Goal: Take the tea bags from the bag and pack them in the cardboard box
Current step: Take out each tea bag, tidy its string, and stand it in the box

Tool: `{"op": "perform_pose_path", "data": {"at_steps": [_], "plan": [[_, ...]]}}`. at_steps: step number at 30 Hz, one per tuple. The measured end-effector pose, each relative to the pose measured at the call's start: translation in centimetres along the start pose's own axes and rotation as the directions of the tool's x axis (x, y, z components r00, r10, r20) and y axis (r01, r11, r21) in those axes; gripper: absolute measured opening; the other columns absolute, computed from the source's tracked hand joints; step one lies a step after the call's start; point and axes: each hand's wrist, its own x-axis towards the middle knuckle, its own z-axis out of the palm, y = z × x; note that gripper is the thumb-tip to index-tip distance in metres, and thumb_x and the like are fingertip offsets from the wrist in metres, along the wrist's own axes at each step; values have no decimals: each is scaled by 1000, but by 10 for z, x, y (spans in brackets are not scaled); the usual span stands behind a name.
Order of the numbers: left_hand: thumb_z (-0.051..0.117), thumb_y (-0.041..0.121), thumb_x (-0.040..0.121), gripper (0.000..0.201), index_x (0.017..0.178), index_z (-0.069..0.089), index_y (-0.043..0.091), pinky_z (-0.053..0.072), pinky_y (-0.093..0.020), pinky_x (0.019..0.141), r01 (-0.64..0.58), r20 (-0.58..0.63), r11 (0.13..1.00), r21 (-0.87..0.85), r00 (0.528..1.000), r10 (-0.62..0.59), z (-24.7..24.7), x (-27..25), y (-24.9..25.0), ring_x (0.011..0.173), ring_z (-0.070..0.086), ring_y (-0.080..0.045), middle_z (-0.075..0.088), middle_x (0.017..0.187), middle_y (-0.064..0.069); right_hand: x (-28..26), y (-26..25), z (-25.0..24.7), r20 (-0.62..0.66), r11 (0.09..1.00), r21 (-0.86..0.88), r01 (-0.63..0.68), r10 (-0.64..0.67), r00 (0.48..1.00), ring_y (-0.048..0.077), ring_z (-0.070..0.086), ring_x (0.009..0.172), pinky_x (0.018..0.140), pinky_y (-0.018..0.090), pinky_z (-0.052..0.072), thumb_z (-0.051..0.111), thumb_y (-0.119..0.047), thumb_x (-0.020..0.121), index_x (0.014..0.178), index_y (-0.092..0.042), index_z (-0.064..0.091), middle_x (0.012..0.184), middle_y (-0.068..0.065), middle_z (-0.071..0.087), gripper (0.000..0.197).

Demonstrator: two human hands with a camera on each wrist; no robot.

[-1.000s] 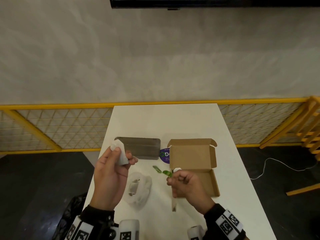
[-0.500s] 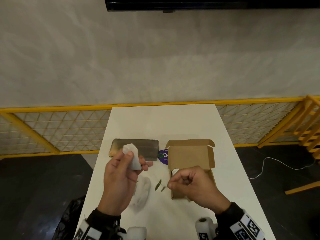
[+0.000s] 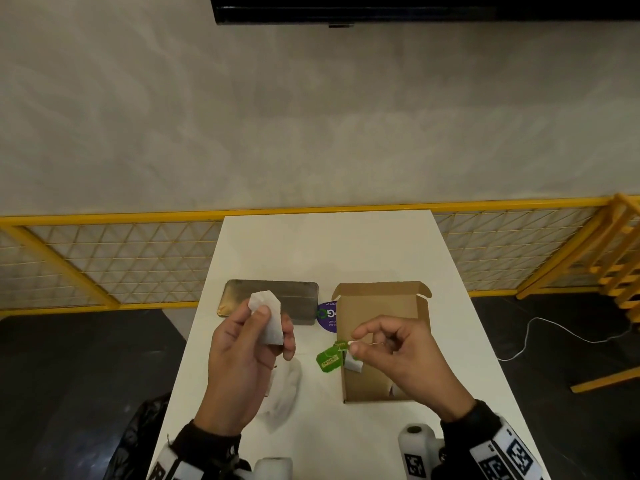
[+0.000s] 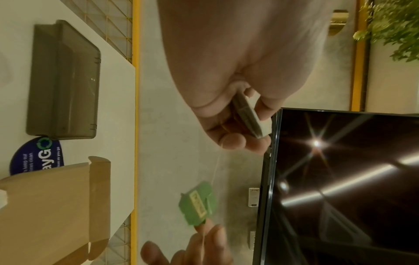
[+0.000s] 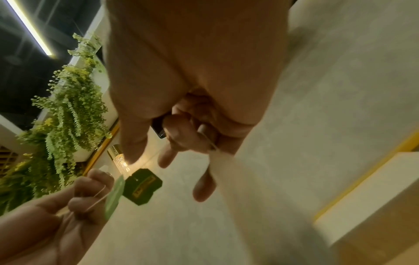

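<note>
My left hand (image 3: 275, 327) is raised above the table and grips a white tea bag (image 3: 266, 315), seen edge-on in the left wrist view (image 4: 251, 118). A thin string runs from it to the green tags (image 3: 329, 356) (image 4: 198, 204) hanging between my hands. My right hand (image 3: 356, 340) pinches the string beside the tags, with a second white tea bag (image 3: 354, 363) dangling under it over the open cardboard box (image 3: 381, 379). The clear plastic bag (image 3: 285, 389) lies flat on the table below my left hand.
A grey metal tin (image 3: 298, 299) lies behind my left hand, with a purple round sticker (image 3: 327, 317) between it and the box. The white table (image 3: 329, 244) ends at a yellow mesh railing (image 3: 104, 258). A dark screen (image 4: 340, 179) hangs on the wall.
My left hand has moved right and up with its tea bag, closer to my right hand. The green tags have swung round to face the camera; the right hand has stayed over the box.
</note>
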Motion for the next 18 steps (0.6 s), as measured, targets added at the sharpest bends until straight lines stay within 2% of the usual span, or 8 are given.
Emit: {"op": "perform_pose_path", "data": {"at_steps": [4, 6, 8, 11, 13, 15, 16, 18], "plan": [[62, 33, 75, 19, 83, 69, 17, 44, -31, 52, -33, -21, 999, -25, 999, 33, 3, 2, 3, 57, 50, -20, 56, 68, -11, 1, -5, -2, 75, 992, -126, 7, 3, 997, 7, 25, 49, 54, 23, 31, 82, -45, 64, 84, -34, 77, 49, -12, 28, 23], [59, 25, 80, 15, 86, 66, 13, 44, -32, 54, -44, -27, 999, -30, 999, 43, 2, 4, 3, 58, 50, -21, 56, 70, -11, 2, -8, -2, 81, 984, -178, 16, -2, 997, 6, 25, 49, 55, 24, 29, 78, -49, 65, 85, -40, 77, 51, -11, 25, 22], [56, 12, 85, 9, 90, 61, 6, 45, -34, 57, -68, -11, 997, 31, 998, 68, 1, 4, 3, 61, 52, -21, 58, 74, -11, 5, -11, -3, 85, 984, -176, 17, -2, 996, 11, 29, 52, 54, 28, 33, 74, -47, 74, 86, -37, 79, 53, -8, 24, 16], [63, -5, 85, 8, 86, 63, 3, 52, -28, 62, -107, 10, 962, 250, 994, 107, 3, 5, -1, 65, 57, -19, 66, 79, -12, 5, -15, -2, 119, 991, -126, 44, -29, 992, 12, 37, 54, 56, 31, 45, 66, -46, 81, 88, -25, 79, 55, 11, 29, 26], [62, -10, 83, 10, 84, 62, 0, 52, -21, 60, -99, -7, 951, 292, 994, 106, 6, 5, -3, 66, 58, -16, 68, 80, -8, 6, -18, -3, 139, 995, -88, 36, -23, 990, 11, 41, 53, 59, 31, 48, 64, -43, 83, 85, -20, 79, 52, 8, 35, 27], [61, -10, 81, 14, 81, 60, 4, 49, -24, 58, -88, -9, 978, 190, 996, 92, 10, 6, -1, 64, 53, -18, 65, 79, -9, 7, -16, -5, 182, 998, -69, -9, 21, 983, 11, 51, 52, 63, 28, 51, 63, -42, 84, 77, -6, 75, 48, 0, 49, 39], [62, -9, 79, 16, 80, 60, 8, 47, -25, 58, -82, -4, 992, 92, 997, 83, 11, 6, 1, 63, 50, -18, 64, 78, -9, 7, -14, -7, 210, 997, -75, -33, 48, 977, 18, 57, 54, 65, 27, 51, 63, -44, 85, 72, 0, 73, 52, 3, 60, 47], [63, -8, 78, 19, 81, 59, 10, 46, -24, 56, -83, 3, 995, -60, 996, 84, 12, 9, 4, 62, 49, -17, 62, 78, -6, 6, -14, -9, 287, 991, -110, -71, 100, 953, 33, 56, 57, 66, 29, 49, 65, -52, 86, 66, -12, 75, 61, 19, 66, 46]]}}
